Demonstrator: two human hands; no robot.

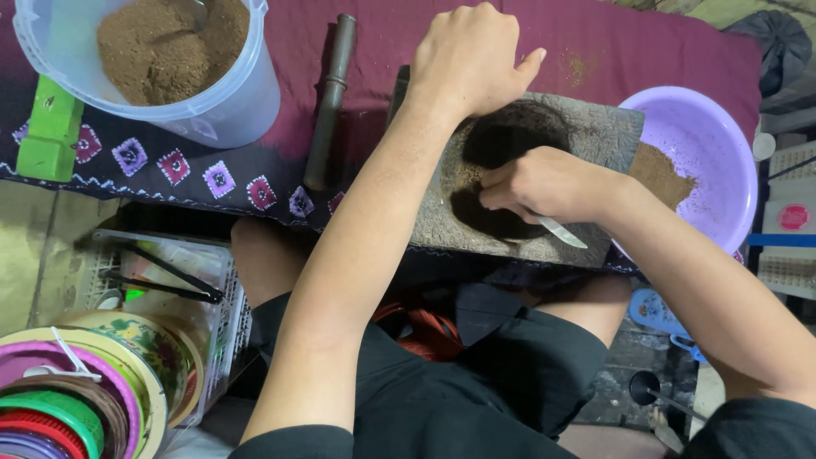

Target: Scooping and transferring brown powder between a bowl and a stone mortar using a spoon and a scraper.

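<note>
A grey stone mortar block (pixel 608 136) with a round hollow sits on the maroon cloth in front of me. My left hand (pixel 469 58) rests on its far edge, fingers curled on the stone. My right hand (pixel 537 183) is closed on a metal spoon (pixel 563 233) whose handle end sticks out toward me, and it reaches into the hollow, where dark brown powder (pixel 500 140) lies. The spoon's bowl is hidden by my fingers.
A clear plastic bucket (pixel 238 102) of brown powder stands at the far left. A dark pestle (pixel 330 98) lies beside the block. A purple basin (pixel 714 144) holding brown powder sits to the right. A green block (pixel 49 129), a basket and stacked colourful plates (pixel 76 399) are at the left.
</note>
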